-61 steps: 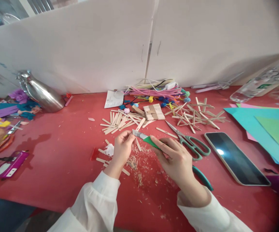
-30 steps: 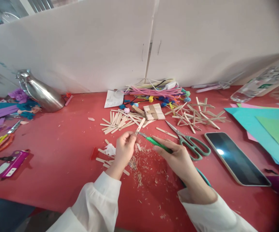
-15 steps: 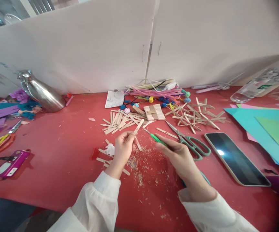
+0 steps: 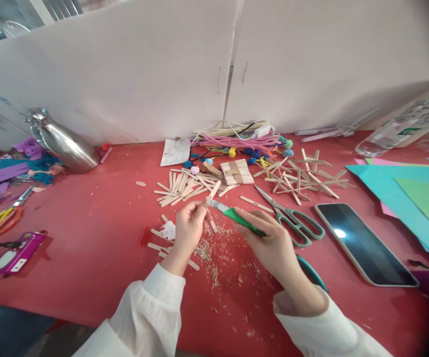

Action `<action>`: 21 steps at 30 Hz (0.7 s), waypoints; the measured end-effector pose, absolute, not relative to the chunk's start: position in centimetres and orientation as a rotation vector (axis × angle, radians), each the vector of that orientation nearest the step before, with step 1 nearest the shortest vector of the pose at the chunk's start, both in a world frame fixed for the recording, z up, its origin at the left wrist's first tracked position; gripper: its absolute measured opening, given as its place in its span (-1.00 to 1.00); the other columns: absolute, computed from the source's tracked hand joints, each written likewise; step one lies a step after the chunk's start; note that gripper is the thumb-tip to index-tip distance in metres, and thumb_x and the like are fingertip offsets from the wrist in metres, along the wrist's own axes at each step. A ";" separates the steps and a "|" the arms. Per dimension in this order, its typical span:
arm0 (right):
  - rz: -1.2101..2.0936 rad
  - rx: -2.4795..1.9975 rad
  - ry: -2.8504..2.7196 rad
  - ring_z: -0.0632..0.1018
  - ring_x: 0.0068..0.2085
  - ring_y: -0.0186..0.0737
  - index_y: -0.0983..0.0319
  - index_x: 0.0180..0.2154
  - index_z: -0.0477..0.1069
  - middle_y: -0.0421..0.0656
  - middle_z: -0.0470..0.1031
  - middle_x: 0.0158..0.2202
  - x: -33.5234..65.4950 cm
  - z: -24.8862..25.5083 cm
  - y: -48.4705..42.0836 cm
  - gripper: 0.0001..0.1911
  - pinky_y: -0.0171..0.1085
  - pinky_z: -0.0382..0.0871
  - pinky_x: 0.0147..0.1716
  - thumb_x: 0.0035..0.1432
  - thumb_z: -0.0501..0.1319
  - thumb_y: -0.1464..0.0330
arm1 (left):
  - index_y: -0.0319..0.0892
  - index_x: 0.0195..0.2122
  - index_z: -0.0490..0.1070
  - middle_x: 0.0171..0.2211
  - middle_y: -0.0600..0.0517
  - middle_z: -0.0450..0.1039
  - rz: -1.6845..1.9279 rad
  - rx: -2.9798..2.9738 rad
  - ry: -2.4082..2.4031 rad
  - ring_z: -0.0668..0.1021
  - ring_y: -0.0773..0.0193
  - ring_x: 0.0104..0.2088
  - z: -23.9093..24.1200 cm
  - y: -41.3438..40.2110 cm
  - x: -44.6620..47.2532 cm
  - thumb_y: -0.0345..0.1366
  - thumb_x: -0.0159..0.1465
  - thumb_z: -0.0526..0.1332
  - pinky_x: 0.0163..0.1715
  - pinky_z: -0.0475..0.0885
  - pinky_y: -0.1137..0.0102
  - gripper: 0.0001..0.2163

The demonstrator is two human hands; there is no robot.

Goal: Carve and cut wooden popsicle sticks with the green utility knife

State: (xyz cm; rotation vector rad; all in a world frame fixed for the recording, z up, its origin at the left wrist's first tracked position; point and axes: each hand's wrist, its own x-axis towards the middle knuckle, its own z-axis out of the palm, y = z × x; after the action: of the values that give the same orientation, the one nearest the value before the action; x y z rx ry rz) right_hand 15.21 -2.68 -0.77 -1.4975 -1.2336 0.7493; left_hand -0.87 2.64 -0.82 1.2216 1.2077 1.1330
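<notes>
My left hand [image 4: 190, 229] pinches a wooden craft stick [image 4: 215, 190] that slants up and to the right from the fingertips. Closed around the green handle of a utility knife [image 4: 242, 220] is my right hand [image 4: 268, 243]. The knife's blade lies across the stick close to my left fingertips; whether it cuts in cannot be made out. Wood shavings [image 4: 212, 263] are scattered on the red table [image 4: 99, 238] below both hands. Several more craft sticks and a crumpled white scrap [image 4: 169, 230] lie beside my left wrist.
Behind my hands are a pile of craft sticks [image 4: 183, 186], a bundled stack [image 4: 238, 172] and pink pipe cleaners [image 4: 240, 142]. Grey-green scissors [image 4: 298, 223] and a phone [image 4: 365, 243] lie right. A steel jug [image 4: 66, 144], yellow-orange scissors [image 4: 4, 218] and a purple device [image 4: 19, 253] are left.
My right hand has turned the knife, and its blade has moved left onto the craft stick. More of the blade's flat side shows. My left hand has barely moved.
</notes>
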 end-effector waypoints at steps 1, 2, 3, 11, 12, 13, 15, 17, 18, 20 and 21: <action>0.799 -1.485 -1.177 0.44 -0.32 -0.19 0.09 -0.19 0.51 -0.16 0.50 -0.31 15.4 -0.9 -2.6 -0.66 -0.20 0.30 -0.30 -0.09 0.26 0.25 | -0.23 -0.47 0.34 -0.64 0.11 0.34 1.142 1.228 1.208 0.29 0.49 -0.72 -0.8 2.6 -0.9 -0.25 0.16 0.11 -0.70 0.19 0.56 -0.84; 0.844 -1.471 -1.113 0.45 -0.33 -0.21 0.11 -0.16 0.49 -0.16 0.51 -0.30 15.6 -1.0 -2.5 -0.63 -0.22 0.31 -0.33 -0.09 0.26 0.22 | -0.22 -0.47 0.34 -0.64 0.11 0.34 1.149 1.237 1.207 0.29 0.49 -0.72 -0.7 2.6 -0.9 -0.25 0.16 0.11 -0.70 0.19 0.56 -0.84; 0.882 -1.455 -1.045 0.44 -0.36 -0.23 0.13 -0.13 0.47 -0.17 0.51 -0.31 15.8 -1.1 -2.5 -0.60 -0.24 0.31 -0.36 -0.08 0.26 0.20 | -0.22 -0.48 0.33 -0.64 0.11 0.33 1.149 1.247 1.204 0.29 0.49 -0.72 -0.7 2.5 -0.9 -0.25 0.16 0.11 -0.70 0.19 0.56 -0.84; 1.156 -1.270 -0.741 0.20 -0.63 -0.42 0.25 -0.25 0.42 -0.34 0.18 -0.66 14.8 -0.5 -2.5 -0.62 -0.36 0.08 -0.65 -0.06 0.24 0.13 | -0.21 -0.48 0.31 -0.65 0.11 0.32 0.957 1.358 1.095 0.27 0.47 -0.69 0.0 1.1 -0.2 -0.23 0.18 0.09 -0.68 0.18 0.56 -0.82; 1.179 -1.256 -0.724 0.18 -0.64 -0.42 0.26 -0.33 0.41 -0.35 0.15 -0.68 14.7 -0.3 -2.5 -0.65 -0.36 0.06 -0.66 -0.08 0.25 0.12 | -0.20 -0.49 0.30 -0.65 0.12 0.31 0.918 1.376 1.089 0.27 0.47 -0.69 0.1 1.0 -0.1 -0.23 0.17 0.09 -0.68 0.18 0.56 -0.83; 1.196 -1.245 -0.710 0.18 -0.65 -0.43 0.26 -0.43 0.39 -0.35 0.14 -0.70 14.6 -0.2 -2.5 -0.68 -0.36 0.04 -0.66 -0.10 0.26 0.12 | -0.20 -0.49 0.30 -0.65 0.13 0.29 0.884 1.397 1.086 0.26 0.47 -0.69 0.1 0.8 -0.1 -0.24 0.17 0.09 -0.68 0.17 0.55 -0.84; 1.211 -1.234 -0.690 0.17 -0.66 -0.44 0.24 -0.59 0.29 -0.35 0.13 -0.72 14.6 -0.2 -2.4 -0.67 -0.36 0.03 -0.66 -0.13 0.28 0.13 | -0.20 -0.49 0.29 -0.65 0.14 0.27 0.830 1.452 1.082 0.24 0.47 -0.68 0.2 0.6 0.0 -0.26 0.17 0.08 -0.67 0.15 0.55 -0.84; 1.203 -1.240 -0.679 0.16 -0.66 -0.45 0.23 -0.63 0.24 -0.34 0.14 -0.74 14.6 -0.4 -2.4 -0.66 -0.36 0.03 -0.66 -0.15 0.30 0.16 | -0.20 -0.51 0.29 -0.64 0.14 0.24 0.797 1.515 1.078 0.23 0.45 -0.65 0.3 0.4 0.1 -0.25 0.17 0.08 -0.65 0.14 0.54 -0.84; 1.194 -1.248 -0.676 0.16 -0.66 -0.45 0.23 -0.62 0.26 -0.35 0.15 -0.74 14.7 -0.5 -2.4 -0.68 -0.37 0.03 -0.66 -0.16 0.31 0.17 | -0.20 -0.51 0.28 -0.64 0.15 0.21 0.785 1.537 1.080 0.23 0.45 -0.64 0.3 0.4 0.1 -0.25 0.17 0.08 -0.64 0.13 0.53 -0.83; 1.167 -1.270 -0.679 0.16 -0.65 -0.45 0.24 -0.57 0.32 -0.35 0.16 -0.74 14.7 -1.0 -2.4 -0.73 -0.37 0.04 -0.65 -0.16 0.32 0.20 | -0.20 -0.53 0.25 -0.64 0.16 0.15 0.765 1.558 1.087 0.21 0.44 -0.62 0.3 0.3 0.1 -0.25 0.16 0.08 -0.62 0.13 0.52 -0.82; 1.153 -1.283 -0.685 0.17 -0.65 -0.45 0.24 -0.55 0.35 -0.36 0.16 -0.74 14.7 -1.2 -2.4 -0.74 -0.37 0.04 -0.65 -0.16 0.32 0.21 | -0.20 -0.54 0.23 -0.64 0.17 0.12 0.759 1.559 1.090 0.20 0.44 -0.61 0.2 0.3 0.2 -0.24 0.16 0.08 -0.61 0.12 0.52 -0.82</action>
State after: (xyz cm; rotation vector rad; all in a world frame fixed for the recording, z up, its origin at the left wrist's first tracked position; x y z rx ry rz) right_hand 14.68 -2.43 -1.16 -1.2830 -0.6849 1.1534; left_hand 0.17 0.30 0.24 1.5595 1.0901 0.7586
